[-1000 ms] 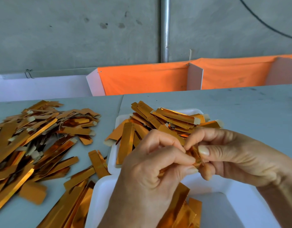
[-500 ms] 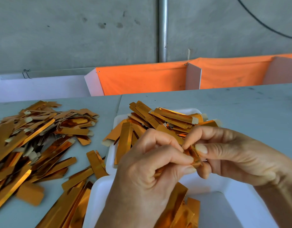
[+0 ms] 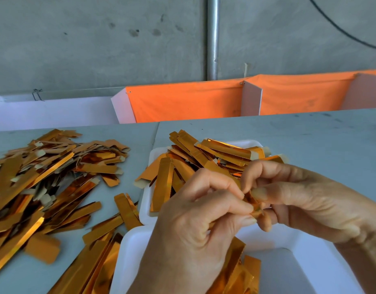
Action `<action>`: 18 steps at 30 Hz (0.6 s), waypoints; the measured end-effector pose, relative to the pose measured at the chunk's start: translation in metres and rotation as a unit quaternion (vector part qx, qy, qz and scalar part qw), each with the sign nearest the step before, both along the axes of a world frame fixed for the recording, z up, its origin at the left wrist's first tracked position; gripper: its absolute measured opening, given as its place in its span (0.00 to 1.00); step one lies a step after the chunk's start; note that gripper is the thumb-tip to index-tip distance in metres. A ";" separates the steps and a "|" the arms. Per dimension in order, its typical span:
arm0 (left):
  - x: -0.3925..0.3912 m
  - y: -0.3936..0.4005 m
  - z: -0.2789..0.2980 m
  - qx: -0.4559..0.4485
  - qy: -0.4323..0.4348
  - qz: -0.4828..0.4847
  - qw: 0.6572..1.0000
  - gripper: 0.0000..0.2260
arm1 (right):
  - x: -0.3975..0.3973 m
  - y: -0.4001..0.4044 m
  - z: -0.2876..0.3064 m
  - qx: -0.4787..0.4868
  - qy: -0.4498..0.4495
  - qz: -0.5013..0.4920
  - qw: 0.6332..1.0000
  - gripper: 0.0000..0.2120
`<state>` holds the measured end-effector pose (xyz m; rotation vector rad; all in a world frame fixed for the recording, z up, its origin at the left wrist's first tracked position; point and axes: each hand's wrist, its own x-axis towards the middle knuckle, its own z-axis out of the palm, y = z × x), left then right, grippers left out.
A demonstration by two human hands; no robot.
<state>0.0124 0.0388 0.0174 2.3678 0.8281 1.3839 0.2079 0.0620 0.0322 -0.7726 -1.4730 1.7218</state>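
My left hand [image 3: 195,225] and my right hand [image 3: 305,200] meet above the white trays, and both pinch one small shiny gold card strip [image 3: 253,203] between thumbs and fingertips. Most of that strip is hidden by my fingers. Behind my hands, a far white tray [image 3: 249,143] carries a heap of gold strips [image 3: 206,158]. Under my hands sits a near white tray [image 3: 288,270] with several more gold strips [image 3: 235,272] in it.
A big loose pile of gold strips [image 3: 45,179] covers the grey table [image 3: 310,141] on the left, with strays [image 3: 125,209] beside the trays. Orange cloth bins with white dividers [image 3: 187,100] line the table's far edge, before a concrete wall and a metal pipe [image 3: 212,37].
Both hands stay pinched together on the strip, with only small finger shifts. The view has drifted slightly.
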 end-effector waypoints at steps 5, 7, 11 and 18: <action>0.003 0.001 0.000 0.030 0.047 0.030 0.998 0.07 | -0.005 0.000 0.000 0.042 -0.077 -0.039 0.995 0.07; 0.002 0.001 -0.001 0.031 0.051 0.026 0.998 0.06 | -0.006 0.000 0.000 0.050 -0.080 -0.039 0.995 0.08; 0.001 0.001 0.001 0.024 0.007 0.020 0.999 0.06 | -0.002 -0.001 0.000 0.037 -0.028 -0.022 0.999 0.03; 0.001 0.001 0.002 -0.030 -0.070 -0.030 0.997 0.07 | 0.006 -0.001 0.000 0.042 0.013 0.010 0.999 0.12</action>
